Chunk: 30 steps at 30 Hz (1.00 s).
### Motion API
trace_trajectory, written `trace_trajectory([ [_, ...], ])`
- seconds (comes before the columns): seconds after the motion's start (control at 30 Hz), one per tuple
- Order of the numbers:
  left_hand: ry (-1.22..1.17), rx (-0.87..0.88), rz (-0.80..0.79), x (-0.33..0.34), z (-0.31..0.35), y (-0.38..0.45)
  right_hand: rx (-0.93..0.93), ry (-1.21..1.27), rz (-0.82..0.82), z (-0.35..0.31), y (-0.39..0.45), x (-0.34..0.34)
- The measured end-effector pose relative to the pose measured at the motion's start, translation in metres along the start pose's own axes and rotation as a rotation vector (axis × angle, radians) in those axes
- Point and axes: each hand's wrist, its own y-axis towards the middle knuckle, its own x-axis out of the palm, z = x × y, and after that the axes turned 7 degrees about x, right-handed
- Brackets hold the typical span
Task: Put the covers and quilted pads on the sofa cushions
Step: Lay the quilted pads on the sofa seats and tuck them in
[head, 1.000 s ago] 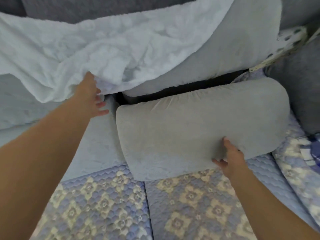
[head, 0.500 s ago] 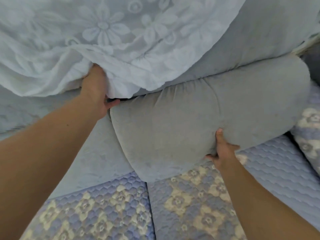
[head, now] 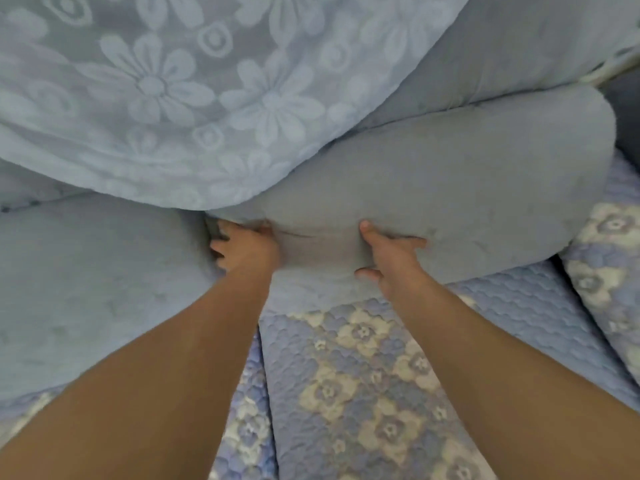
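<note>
A grey back cushion (head: 450, 188) lies across the sofa, its upper left part under a pale floral lace cover (head: 166, 98). My left hand (head: 242, 247) is at the cushion's left end, in the gap beside another grey cushion (head: 86, 278); its fingers curl into the gap and its thumb pinches the creased fabric. My right hand (head: 388, 258) presses on the cushion's lower front with fingers spread. Quilted blue floral pads (head: 363, 375) cover the seat below.
A larger grey cushion (head: 519, 53) leans behind, at the upper right. Another quilted floral pad (head: 609, 271) lies at the right edge. A seam between the seat pads runs down under my left forearm.
My left hand has let go of the lace cover and dropped to the cushion's left end. The cover now hangs over the cushion, which sits further back. My right hand stays on its front.
</note>
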Motion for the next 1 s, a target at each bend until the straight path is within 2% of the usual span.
trace_trajectory([
  [0.1, -0.103, 0.108, 0.064, -0.009, -0.031, -0.018, -0.034, -0.048, -0.111, 0.003, -0.015, -0.024],
  [0.17, -0.208, 0.063, 0.097, -0.012, -0.049, -0.056, -0.087, -0.099, -0.119, 0.028, -0.031, -0.057],
  [0.2, -0.277, -0.057, 0.069, -0.009, -0.052, -0.067, -0.116, -0.072, -0.068, 0.039, -0.036, -0.072],
  [0.27, -0.598, -0.342, -0.127, 0.005, -0.04, -0.065, -0.118, 0.089, 0.146, 0.045, -0.033, -0.1],
  [0.33, -0.858, -0.463, -0.296, 0.02, -0.027, -0.043, -0.183, 0.218, 0.354, 0.022, -0.014, -0.135],
  [0.37, -0.87, -0.448, -0.314, 0.03, -0.028, -0.028, -0.257, 0.215, 0.457, 0.0, -0.001, -0.152],
  [0.43, -0.9, -0.403, -0.307, 0.056, -0.042, 0.001, -0.401, 0.144, 0.531, -0.053, 0.034, -0.175],
  [0.47, -0.896, -0.43, -0.305, 0.056, -0.034, -0.003, -0.417, 0.077, 0.498, -0.082, 0.052, -0.178],
  [0.57, -0.809, -0.562, -0.395, 0.066, -0.003, -0.015, -0.278, -0.199, 0.264, -0.138, 0.096, -0.166],
  [0.6, -0.787, -0.598, -0.395, 0.068, 0.007, -0.015, -0.243, -0.255, 0.266, -0.147, 0.104, -0.161],
  [0.67, -0.761, -0.632, -0.409, 0.06, 0.02, -0.025, -0.214, -0.359, 0.465, -0.151, 0.092, -0.155],
  [0.73, -0.741, -0.582, -0.419, 0.049, 0.019, -0.025, -0.304, -0.513, 0.725, -0.148, 0.068, -0.146],
  [0.77, -0.653, -0.532, -0.394, 0.041, 0.017, -0.029, -0.498, -0.65, 0.85, -0.146, 0.054, -0.137],
  [0.8, -0.487, -0.477, -0.319, 0.035, 0.014, -0.032, -0.794, -0.801, 0.893, -0.144, 0.038, -0.124],
  [0.83, -0.301, -0.361, -0.222, 0.033, 0.012, -0.04, -1.093, -0.929, 0.822, -0.142, 0.022, -0.105],
  [0.87, -0.137, -0.195, -0.083, 0.033, 0.01, -0.051, -1.301, -1.034, 0.671, -0.14, 0.016, -0.085],
  [0.9, -0.024, 0.025, 0.066, 0.031, 0.01, -0.066, -1.418, -1.143, 0.529, -0.137, 0.014, -0.065],
  [0.93, 0.083, 0.313, 0.163, 0.031, 0.01, -0.077, -1.454, -1.243, 0.439, -0.138, 0.015, -0.047],
  [1.0, 0.257, 0.925, 0.178, 0.031, 0.019, -0.084, -1.361, -1.38, 0.359, -0.143, 0.02, -0.024],
])
